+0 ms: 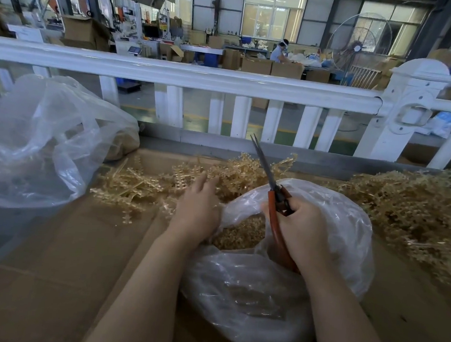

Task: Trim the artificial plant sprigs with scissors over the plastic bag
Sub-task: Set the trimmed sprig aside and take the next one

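Near bag: a clear, crinkled plastic bag (276,296) sits at the lower centre of the frame on the brown cardboard-covered tabletop (57,265), its mouth open toward the top of the picture.
Near bag contents: a heap of small tan plastic trimmings (241,232) shows through the opening, between the two wrists.
Far bag: a second clear plastic bag (38,140) stands at the left of the frame, puffed up; a tan mass shows through its right side, though I cannot tell what it is.
Sprigs: pale golden artificial plant sprigs (142,186) lie loose across the middle of the frame, just beyond the near bag; a much larger pile of golden sprigs (410,212) fills the right side.
Left hand: the left hand (197,206) reaches past the bag's rim with its fingers stretched out onto the loose sprigs; its grip is wide and holds nothing that I can see.
Right hand: the right hand (298,230) hovers over the near bag with its grip wrapped round the handles of the orange-handled steel scissors (271,190).
Scissors: blades together, pointing up toward the top of the frame, the tips in front of the fence.
Barrier: a white railing fence (226,81) runs across the frame behind the tabletop.
Beyond the fence: cardboard boxes, a large standing fan (361,44) at the upper right, and a person seated at a distant bench.
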{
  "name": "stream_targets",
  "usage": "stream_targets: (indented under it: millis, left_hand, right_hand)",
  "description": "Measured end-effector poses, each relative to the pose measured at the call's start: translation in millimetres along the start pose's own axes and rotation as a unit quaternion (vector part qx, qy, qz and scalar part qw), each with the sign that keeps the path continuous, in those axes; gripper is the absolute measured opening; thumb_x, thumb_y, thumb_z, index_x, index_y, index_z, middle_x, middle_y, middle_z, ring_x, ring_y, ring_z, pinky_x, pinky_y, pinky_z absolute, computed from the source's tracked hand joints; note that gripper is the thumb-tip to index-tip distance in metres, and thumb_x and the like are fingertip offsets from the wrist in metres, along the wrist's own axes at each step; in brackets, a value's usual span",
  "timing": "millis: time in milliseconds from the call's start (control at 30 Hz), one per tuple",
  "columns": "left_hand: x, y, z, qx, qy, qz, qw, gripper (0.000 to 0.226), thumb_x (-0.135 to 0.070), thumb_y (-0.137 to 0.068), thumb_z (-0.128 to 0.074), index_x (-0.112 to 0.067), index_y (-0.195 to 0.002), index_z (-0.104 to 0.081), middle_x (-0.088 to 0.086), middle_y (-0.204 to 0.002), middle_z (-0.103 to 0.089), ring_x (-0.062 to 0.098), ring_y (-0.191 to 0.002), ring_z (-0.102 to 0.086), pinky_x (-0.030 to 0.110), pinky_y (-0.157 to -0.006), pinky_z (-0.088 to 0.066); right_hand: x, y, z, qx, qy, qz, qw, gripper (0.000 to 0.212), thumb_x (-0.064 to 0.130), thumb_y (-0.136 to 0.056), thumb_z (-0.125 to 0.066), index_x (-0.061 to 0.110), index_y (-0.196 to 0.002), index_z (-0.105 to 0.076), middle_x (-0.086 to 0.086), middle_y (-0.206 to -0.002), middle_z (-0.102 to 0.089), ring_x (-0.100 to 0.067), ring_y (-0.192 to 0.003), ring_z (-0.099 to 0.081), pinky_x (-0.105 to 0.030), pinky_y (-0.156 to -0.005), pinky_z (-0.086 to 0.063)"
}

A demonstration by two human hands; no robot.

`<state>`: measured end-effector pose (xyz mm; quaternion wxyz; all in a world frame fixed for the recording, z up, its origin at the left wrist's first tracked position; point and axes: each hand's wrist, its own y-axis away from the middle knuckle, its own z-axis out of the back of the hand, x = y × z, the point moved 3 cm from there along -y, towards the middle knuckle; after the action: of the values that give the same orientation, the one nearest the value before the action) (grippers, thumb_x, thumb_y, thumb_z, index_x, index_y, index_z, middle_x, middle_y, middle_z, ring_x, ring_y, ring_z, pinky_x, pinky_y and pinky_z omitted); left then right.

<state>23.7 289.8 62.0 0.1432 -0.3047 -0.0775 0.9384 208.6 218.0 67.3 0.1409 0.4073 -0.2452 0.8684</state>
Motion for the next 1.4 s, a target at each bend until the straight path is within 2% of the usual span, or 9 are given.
stream_targets:
  millis: [167, 333, 467, 633, 733, 1000, 1100, 1333, 1400]
  left_hand:
    - [16.0, -9.5, -17.3, 0.128, -0.072, 0.002, 0.989, 0.057, -0.035, -0.102, -0.038, -0.044, -0.154, -0.017, -0.002, -0.167, -0.008, 0.023, -0.153, -0.006, 0.053, -0.119, -0.004]
    - [10.3, -9.8, -14.1, 0.058, -0.078, 0.005, 0.995, 0.033, -0.037, -0.100, -0.043, -0.039, -0.129, -0.058, -0.008, -0.146, -0.048, 0.027, -0.136, -0.034, 0.050, -0.110, -0.020]
    - [4.4, -7.3, -8.9, -0.014, -0.049, -0.011, 0.999, 0.025, -0.031, -0.096, -0.053, -0.032, -0.120, -0.058, -0.004, -0.123, -0.064, 0.024, -0.122, -0.048, 0.048, -0.109, -0.027]
    - [6.8, -9.6, -14.3, 0.044, -0.118, 0.000, 0.992, 0.057, -0.031, -0.102, -0.036, -0.034, -0.155, -0.016, 0.002, -0.165, -0.010, 0.028, -0.151, -0.009, 0.055, -0.119, -0.004]
    - [11.4, -12.6, -14.7, 0.102, -0.134, 0.039, 0.985, 0.047, -0.039, -0.105, -0.025, -0.035, -0.152, -0.031, 0.005, -0.164, -0.018, 0.030, -0.150, -0.014, 0.055, -0.118, -0.006]
    - [-1.4, -2.5, 3.7, -0.083, -0.036, 0.005, 0.996, 0.020, -0.016, -0.088, -0.058, -0.031, -0.097, -0.067, -0.009, -0.100, -0.072, 0.019, -0.101, -0.062, 0.041, -0.103, -0.034]
    - [-2.6, 3.3, 14.4, -0.179, 0.082, 0.026, 0.980, 0.020, -0.011, -0.084, -0.066, -0.030, -0.081, -0.062, -0.013, -0.081, -0.070, 0.012, -0.077, -0.064, 0.030, -0.075, -0.050]
    - [-15.0, 11.4, 33.9, -0.307, 0.200, -0.091, 0.926, 0.027, -0.021, -0.080, -0.082, -0.038, -0.076, -0.060, -0.026, -0.078, -0.067, -0.009, -0.079, -0.065, 0.007, -0.065, -0.046]
    - [-24.3, 14.1, 32.1, -0.316, 0.176, -0.162, 0.918, 0.018, -0.019, -0.078, -0.083, -0.027, -0.075, -0.068, -0.023, -0.080, -0.070, -0.005, -0.078, -0.067, 0.018, -0.068, -0.051]
  right_hand:
    - [-2.7, -1.5, -1.0, -0.002, 0.034, -0.018, 0.999, 0.037, 0.054, -0.090, -0.065, 0.022, -0.072, -0.069, 0.004, -0.060, -0.065, -0.010, -0.061, -0.061, -0.025, -0.054, -0.043]
    - [-3.0, -2.1, -3.2, 0.007, 0.062, -0.026, 0.998, 0.039, 0.057, -0.090, -0.063, 0.022, -0.075, -0.069, 0.005, -0.063, -0.066, -0.010, -0.062, -0.062, -0.025, -0.055, -0.045]
    - [-1.1, -1.9, -4.5, 0.014, 0.056, -0.025, 0.998, 0.041, 0.057, -0.091, -0.062, 0.020, -0.076, -0.070, 0.003, -0.061, -0.066, -0.012, -0.061, -0.063, -0.027, -0.057, -0.049]
    - [3.1, -1.0, -4.2, 0.022, 0.057, -0.024, 0.998, 0.039, 0.055, -0.093, -0.061, 0.022, -0.076, -0.071, 0.006, -0.059, -0.063, -0.010, -0.060, -0.061, -0.023, -0.054, -0.040]
    - [3.1, -0.9, -4.6, 0.020, 0.045, -0.024, 0.998, 0.038, 0.055, -0.092, -0.062, 0.023, -0.073, -0.070, 0.006, -0.056, -0.062, -0.009, -0.058, -0.061, -0.022, -0.052, -0.038]
    - [3.5, -2.4, -5.6, 0.017, 0.074, -0.031, 0.997, 0.038, 0.058, -0.092, -0.060, 0.024, -0.078, -0.069, 0.008, -0.062, -0.062, -0.007, -0.062, -0.058, -0.021, -0.055, -0.036]
    - [3.6, -1.0, -4.5, 0.018, 0.049, -0.028, 0.998, 0.039, 0.057, -0.091, -0.062, 0.022, -0.074, -0.070, 0.006, -0.058, -0.063, -0.011, -0.061, -0.062, -0.025, -0.056, -0.042]
    - [8.8, 0.7, -0.2, 0.032, -0.076, -0.035, 0.996, 0.032, 0.050, -0.088, -0.071, 0.023, -0.070, -0.070, 0.004, -0.055, -0.066, -0.005, -0.053, -0.062, -0.015, -0.051, -0.043]
    - [12.7, 2.3, 0.5, 0.072, -0.173, -0.048, 0.981, 0.029, 0.043, -0.087, -0.074, 0.019, -0.072, -0.071, 0.000, -0.057, -0.066, -0.008, -0.052, -0.061, -0.020, -0.057, -0.049]
